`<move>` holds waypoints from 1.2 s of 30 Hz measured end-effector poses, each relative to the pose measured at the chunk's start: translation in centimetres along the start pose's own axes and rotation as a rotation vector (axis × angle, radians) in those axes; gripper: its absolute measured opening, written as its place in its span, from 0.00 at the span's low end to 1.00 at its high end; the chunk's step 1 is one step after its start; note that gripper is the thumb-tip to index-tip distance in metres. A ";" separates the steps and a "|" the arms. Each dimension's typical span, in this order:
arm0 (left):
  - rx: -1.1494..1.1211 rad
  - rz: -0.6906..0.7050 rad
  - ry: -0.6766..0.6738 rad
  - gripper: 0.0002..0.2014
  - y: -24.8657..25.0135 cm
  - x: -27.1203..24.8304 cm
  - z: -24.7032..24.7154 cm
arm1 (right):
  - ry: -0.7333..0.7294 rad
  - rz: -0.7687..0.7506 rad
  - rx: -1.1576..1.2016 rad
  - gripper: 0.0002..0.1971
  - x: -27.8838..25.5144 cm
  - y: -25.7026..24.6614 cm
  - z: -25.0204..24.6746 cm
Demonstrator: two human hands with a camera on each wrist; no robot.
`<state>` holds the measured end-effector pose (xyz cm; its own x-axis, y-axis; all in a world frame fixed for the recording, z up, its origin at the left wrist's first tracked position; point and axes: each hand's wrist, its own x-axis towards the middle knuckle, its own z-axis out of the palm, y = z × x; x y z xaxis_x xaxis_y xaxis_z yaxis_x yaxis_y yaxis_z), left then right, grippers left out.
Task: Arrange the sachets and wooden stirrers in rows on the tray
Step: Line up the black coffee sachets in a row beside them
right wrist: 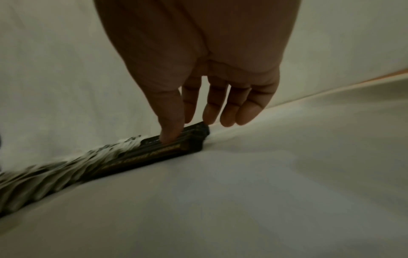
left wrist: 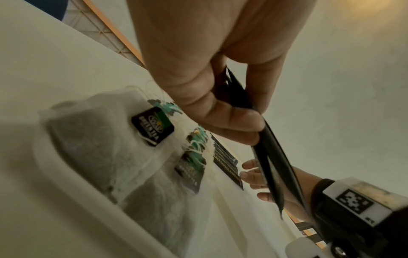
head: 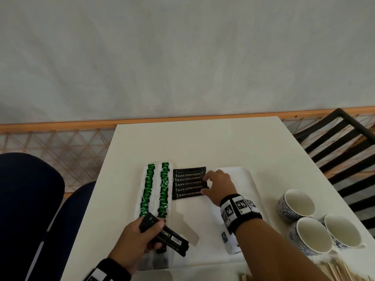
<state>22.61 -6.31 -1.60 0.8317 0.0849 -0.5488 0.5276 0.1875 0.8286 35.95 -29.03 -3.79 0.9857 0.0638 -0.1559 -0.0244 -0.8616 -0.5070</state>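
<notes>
Head: white tray (head: 239, 175) on the desk (head: 182, 142). Two columns of tea bags (head: 156, 189) at its left; beside them a row of black coffee sachets (head: 188, 184). Right hand (head: 219, 185) touches the row's right ends, fingers relaxed. Left hand (head: 134, 238) grips spare sachets (head: 172, 238).

Left wrist: fingers (left wrist: 220, 120) curled round them, probably two.

Right wrist: thumb (right wrist: 170, 125) on the row's end.
</notes>
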 end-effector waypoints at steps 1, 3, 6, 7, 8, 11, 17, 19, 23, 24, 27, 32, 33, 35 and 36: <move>0.001 0.001 0.001 0.05 0.0 0.0 0.0 | -0.028 0.007 0.027 0.15 0.1 0.4 -0.2; -0.005 0.000 0.001 0.05 -0.1 0.1 0.1 | -0.084 0.004 0.041 0.15 0.0 0.9 -0.3; -0.011 -0.003 -0.015 0.06 -0.2 0.3 0.4 | -0.087 0.001 0.045 0.14 -0.5 0.9 -0.1; -0.013 0.003 -0.019 0.06 -0.2 0.3 0.4 | -0.060 -0.009 0.052 0.12 -0.8 0.6 -0.1; -0.019 0.010 -0.022 0.06 -0.2 0.4 0.5 | -0.039 -0.028 0.070 0.10 -1.2 0.2 -0.2; -0.060 0.029 -0.025 0.05 0.1 0.7 0.6 | -0.211 -0.085 0.280 0.13 -2.8 -1.2 -0.8; -0.126 0.054 -0.008 0.09 0.3 1.2 0.9 | -0.661 -0.136 0.536 0.08 -5.0 -2.0 -1.1; -0.110 0.059 -0.013 0.09 0.1 1.1 1.1 | -0.667 -0.148 0.504 0.08 -5.2 -1.8 -1.0; -0.073 0.066 -0.035 0.11 -0.1 0.8 1.4 | -0.676 -0.160 0.478 0.07 -5.7 -1.9 -1.0; -0.063 0.069 -0.048 0.12 -0.1 0.7 1.4 | -0.684 -0.162 0.482 0.05 -5.8 -2.0 -1.1; -0.028 0.078 -0.118 0.15 0.0 0.3 1.9 | -0.722 -0.184 0.465 0.02 -6.2 -2.8 -1.2; 0.061 0.100 -0.107 0.15 0.3 -0.1 2.3 | -0.624 -0.220 0.286 0.02 -5.8 -3.2 -1.2; 0.077 0.105 -0.071 0.15 0.3 0.0 2.1 | -0.569 -0.208 0.243 0.02 -5.5 -3.0 -1.2; 0.105 0.115 0.000 0.15 0.2 0.1 1.5 | -0.408 -0.156 0.089 0.08 -4.6 -2.4 -1.0; 0.114 0.120 0.025 0.14 0.2 0.1 1.3 | -0.324 -0.121 0.002 0.09 -4.2 -2.1 -0.9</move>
<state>23.05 -7.51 -1.39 0.8860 0.1250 -0.4465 0.4421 0.0628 0.8948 32.01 -27.92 -1.26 0.8771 0.3229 -0.3555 0.0891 -0.8368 -0.5401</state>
